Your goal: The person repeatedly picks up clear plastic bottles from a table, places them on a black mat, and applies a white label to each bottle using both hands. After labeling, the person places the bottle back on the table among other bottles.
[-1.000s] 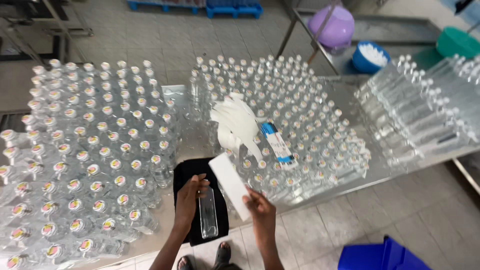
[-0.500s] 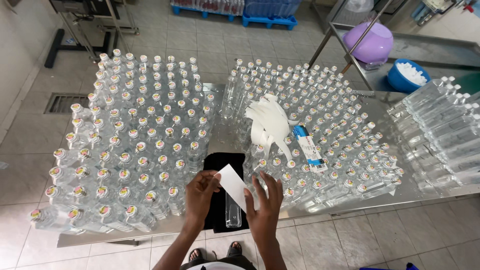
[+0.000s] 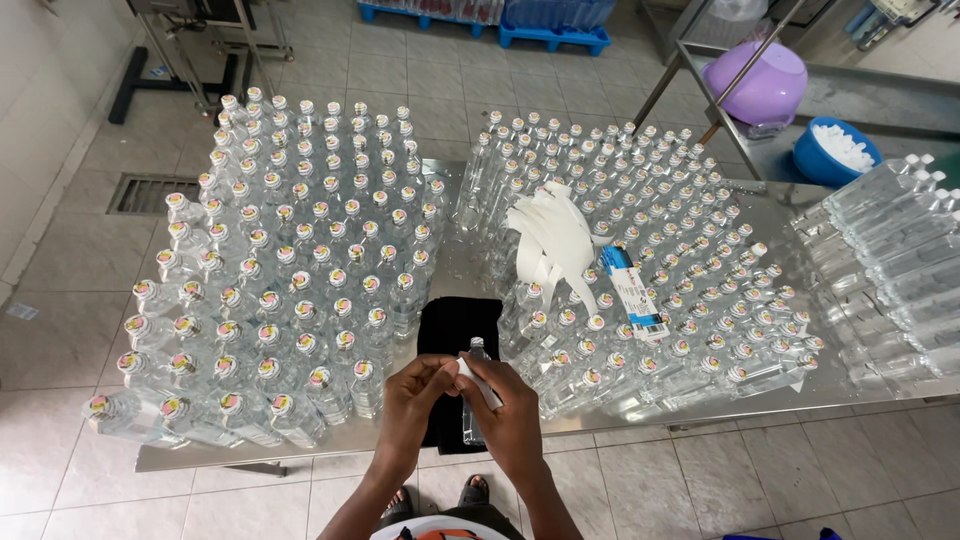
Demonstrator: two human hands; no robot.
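Both hands, left hand [image 3: 418, 385] and right hand [image 3: 512, 408], pinch a white label [image 3: 477, 379] over the steel table [image 3: 470, 262], tiled floor [image 3: 60, 330] at nine o'clock

A long surface [image 3: 440, 270] carries two crowds of upright bottles: one block [image 3: 290, 270] on the left, another [image 3: 640, 260] on the right. In the gap between them, at the near edge, lies a cloth [image 3: 450, 325] with a single bottle [image 3: 473, 400] on it. Both hands meet over that bottle, left hand [image 3: 420, 390] beside right hand [image 3: 515, 420], with a label [image 3: 478, 378] between them. On top of the right block rest a heap of label strips [image 3: 555, 235] and, just right of it, a flat packet [image 3: 632, 292]. Farther right lie bottles on their sides [image 3: 890, 250]. Behind those, a lower shelf [image 3: 900, 100] holds two bowls [image 3: 835, 150].
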